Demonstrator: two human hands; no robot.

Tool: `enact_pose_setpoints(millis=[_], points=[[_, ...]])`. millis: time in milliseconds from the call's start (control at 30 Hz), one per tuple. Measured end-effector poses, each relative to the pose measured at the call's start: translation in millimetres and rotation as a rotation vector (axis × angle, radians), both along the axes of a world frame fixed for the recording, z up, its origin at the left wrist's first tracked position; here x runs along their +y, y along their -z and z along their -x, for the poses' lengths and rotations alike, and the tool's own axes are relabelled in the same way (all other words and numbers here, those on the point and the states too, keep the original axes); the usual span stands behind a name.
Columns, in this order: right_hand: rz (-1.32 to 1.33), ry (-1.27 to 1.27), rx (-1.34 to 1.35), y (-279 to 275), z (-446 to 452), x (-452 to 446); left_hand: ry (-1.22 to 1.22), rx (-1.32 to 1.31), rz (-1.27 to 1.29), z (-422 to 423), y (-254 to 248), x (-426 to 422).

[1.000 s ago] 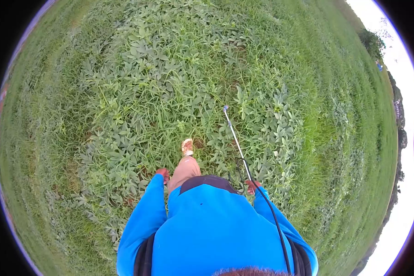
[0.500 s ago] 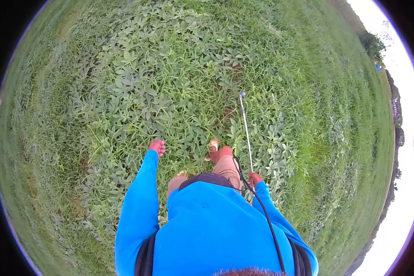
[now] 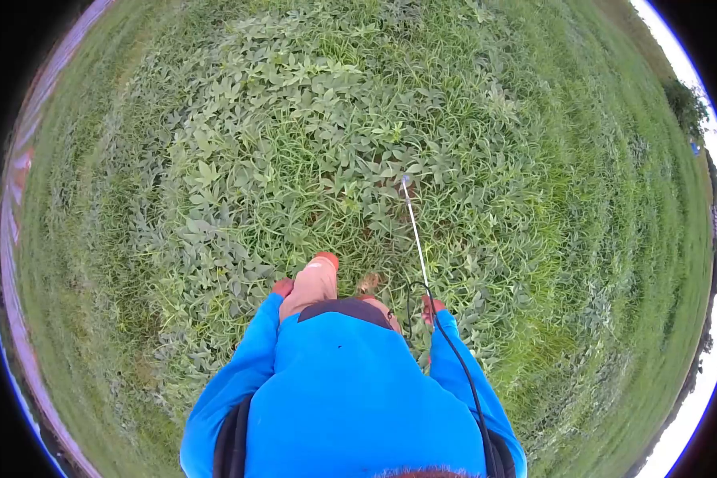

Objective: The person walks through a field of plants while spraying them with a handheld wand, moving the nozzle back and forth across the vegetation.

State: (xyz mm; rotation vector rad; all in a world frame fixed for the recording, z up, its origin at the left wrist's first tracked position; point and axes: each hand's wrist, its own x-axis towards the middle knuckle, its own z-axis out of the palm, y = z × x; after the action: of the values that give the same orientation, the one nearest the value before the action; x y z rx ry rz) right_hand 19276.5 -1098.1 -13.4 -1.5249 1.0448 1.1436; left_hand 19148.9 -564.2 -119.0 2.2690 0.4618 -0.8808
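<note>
My right hand (image 3: pixel 432 307) is closed around the rear end of a spray wand (image 3: pixel 416 231). The wand is thin and pale, angled forward and down, with a bluish nozzle tip (image 3: pixel 405 180) over the leaves. A black hose (image 3: pixel 456 355) runs from near that hand back across my right side. My left hand (image 3: pixel 283 287) hangs beside my left thigh, small and rounded in view. Its fingers are not clear, and no object shows in it.
Low broad-leaved plants (image 3: pixel 215 171) mixed with grass (image 3: pixel 526 215) cover the ground around me. My left knee (image 3: pixel 325 260) is forward. Dark straps (image 3: pixel 233 438) cross my blue sleeves at the shoulders. A bush (image 3: pixel 685 103) stands at the far right.
My left hand has swung back to my thigh. My left leg has come forward and the right one is further back. The wand tip has shifted left and closer, still in my right hand.
</note>
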Motion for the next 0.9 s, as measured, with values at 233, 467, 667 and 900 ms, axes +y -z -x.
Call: enact_pose_setpoints(millis=[233, 467, 667, 900], points=[[0.050, 0.024, -0.163, -11, -213, 8, -0.818, 0.078, 0.513, -265, -105, -12], [0.236, 0.002, 0.045, 25, -329, 12, 0.289, -0.083, -0.109, -377, 103, 20], [0.114, 0.105, 0.135, 0, -424, 9, -0.575, 0.388, 0.447, -582, -26, 26], [0.144, 0.092, -0.012, -15, -612, 52, -0.778, 0.138, 0.640, -791, -95, 72]])
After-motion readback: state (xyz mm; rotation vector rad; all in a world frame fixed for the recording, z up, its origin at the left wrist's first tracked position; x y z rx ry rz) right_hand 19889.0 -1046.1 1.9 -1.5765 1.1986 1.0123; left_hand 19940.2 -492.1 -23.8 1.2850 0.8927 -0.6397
